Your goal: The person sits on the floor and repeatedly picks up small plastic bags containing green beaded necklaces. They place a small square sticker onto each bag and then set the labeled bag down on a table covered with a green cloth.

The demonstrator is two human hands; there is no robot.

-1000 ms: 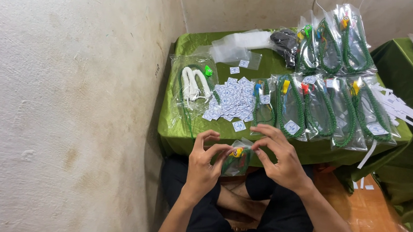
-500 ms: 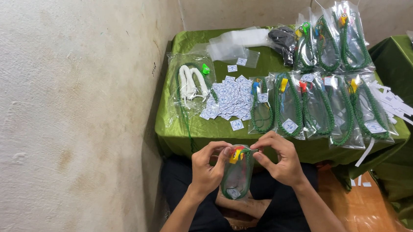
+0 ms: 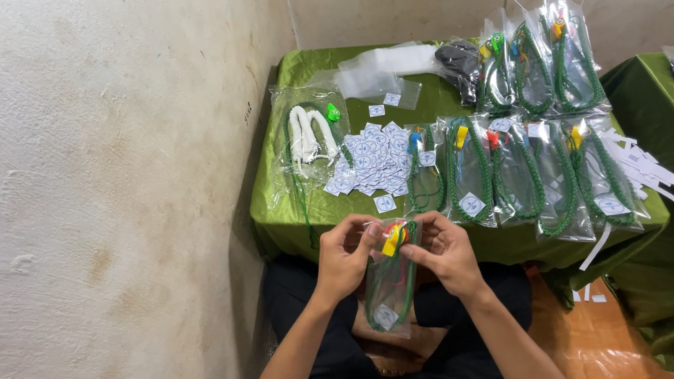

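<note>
I hold a clear plastic bag [image 3: 390, 294] upright over my lap. Inside it lie a coiled green cord and a yellow clip near the top. My left hand [image 3: 345, 254] grips the bag's upper left edge. On the upper right edge, my right hand [image 3: 445, 252] pinches the top by the yellow clip. Just beyond my hands stands a low table under a green cloth [image 3: 303, 211]. A pile of small white round-printed stickers [image 3: 371, 158] lies on it.
A row of filled bags with green cords [image 3: 514, 175] covers the table's right side, more [image 3: 535, 61] stacked behind. A bag with white cord [image 3: 309, 135] lies left. Empty clear bags [image 3: 378, 68] and paper strips [image 3: 643, 165] lie about. Wall [image 3: 98, 171] close on left.
The bag has come up from the table edge into my lap and now hangs upright between both hands. My hands shifted toward me with it.
</note>
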